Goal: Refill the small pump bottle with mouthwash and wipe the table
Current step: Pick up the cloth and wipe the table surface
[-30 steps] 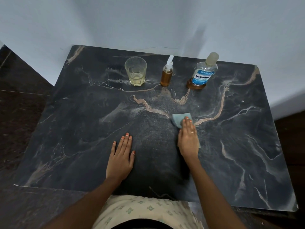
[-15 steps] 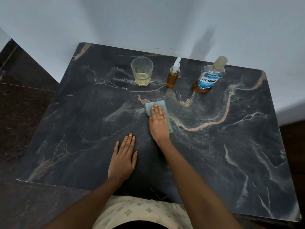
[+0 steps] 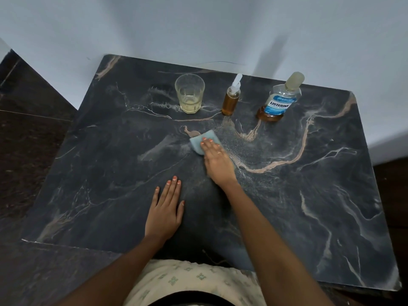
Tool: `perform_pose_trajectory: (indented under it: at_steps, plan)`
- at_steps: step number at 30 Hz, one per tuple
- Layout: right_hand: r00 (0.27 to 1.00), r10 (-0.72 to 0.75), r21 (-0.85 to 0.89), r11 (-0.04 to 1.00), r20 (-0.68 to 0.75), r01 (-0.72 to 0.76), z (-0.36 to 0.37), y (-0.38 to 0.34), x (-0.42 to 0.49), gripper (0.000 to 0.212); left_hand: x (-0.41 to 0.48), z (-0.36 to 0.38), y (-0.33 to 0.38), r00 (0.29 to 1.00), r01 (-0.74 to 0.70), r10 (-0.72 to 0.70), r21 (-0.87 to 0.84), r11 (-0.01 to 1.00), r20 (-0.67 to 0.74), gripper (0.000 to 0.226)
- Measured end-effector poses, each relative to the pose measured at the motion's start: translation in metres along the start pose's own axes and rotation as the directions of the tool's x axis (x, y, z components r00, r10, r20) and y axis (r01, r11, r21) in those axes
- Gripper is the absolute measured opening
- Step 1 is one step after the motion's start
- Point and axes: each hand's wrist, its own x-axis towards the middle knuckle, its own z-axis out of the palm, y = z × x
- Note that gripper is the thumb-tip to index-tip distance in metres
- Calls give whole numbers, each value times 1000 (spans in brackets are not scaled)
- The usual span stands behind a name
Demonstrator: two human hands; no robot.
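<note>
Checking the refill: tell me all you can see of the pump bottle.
The pump bottle is small, clear, cylindrical, plastic-looking, with amber liquid nearly to its shoulder and a whitish pump top fitted. It stands upright near the table's far edge, between the glass and the Listerine bottle, touching neither. No hand touches it.

Dim, cool, diffuse overall. Broad soft diagonal shadow on wall (image 3: 273, 51) at 1 o'clock, above mouthwash bottle (image 3: 278, 100). Darkest pool on table (image 3: 309, 195) at 6 o'clock, between forearms. Faint highlights on glass (image 3: 189, 93) rim at 11 o'clock. Bottle label crisp, legible. Slight motion smear on right hand (image 3: 217, 161) at centre. Barrel distortion: table edges bowed toward 3 and 9 o'clock. Floor (image 3: 28, 151) at 9 o'clock murky, grainy.
</note>
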Motion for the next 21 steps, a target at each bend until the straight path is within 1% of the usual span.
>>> perform_pose_trajectory:
  at_steps: [3,7,9,11,13,15,17,21]
  plan:
    - [983,172,-6,985,-60,-173,-18,43,-20,45,-1,2,-1,1000,0,0,-16,1000,-2,58]
    - [912,391,-17,918,-123,-396,-37,89,-55,44,-1,2,-1,1000,1,-1,-16,1000,-7,58]
    - [878,462,-34,882,-123,-469,-40,100,-68,45,-1,2,-1,1000,-2,2,-7,1000,-9,58]
    - [858,500,-27,862,-114,-506,-40,100,-72,45,-1,3,0,1000,-3,3,-7,1000,-16,58]
    - [846,522,6,852,-107,-524,-38,90,-70,45,-1,3,0,1000,1,-1,-13,1000,-18,58]
    - [855,508,28,861,-100,-508,-33,74,-69,45,-1,2,1,1000,3,-3,-22,1000,-18,59]
    - [891,447,53,895,-86,-444,-23,49,-70,45,0,2,1,1000,2,-3,-19,1000,-18,59]
    - [964,260,106,962,-54,-253,1,-11,-74,45,-1,2,1,1000,-2,1,-28,1000,-26,59]
